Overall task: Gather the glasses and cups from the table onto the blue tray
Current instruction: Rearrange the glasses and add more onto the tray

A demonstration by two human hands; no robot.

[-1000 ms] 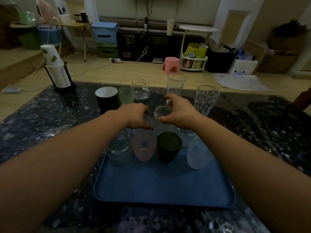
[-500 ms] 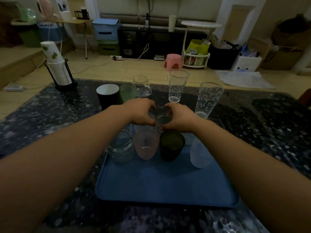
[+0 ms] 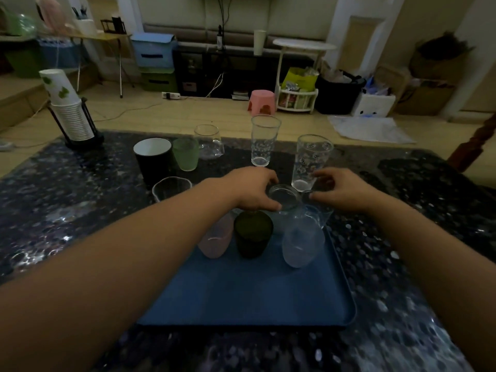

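The small glass [image 3: 283, 197] feels hard, slick and breakable; my left hand [image 3: 251, 190] curls round its rim, my right hand [image 3: 339, 190] hangs loose and empty beside it.

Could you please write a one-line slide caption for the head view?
Left hand grips a clear glass at the blue tray's far edge; right hand hovers beside it.

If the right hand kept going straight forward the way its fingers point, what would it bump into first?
Probably the tall patterned glass. The right hand has its fingers curled toward that glass's base, nearly touching it, though depth is hard to judge from one view.
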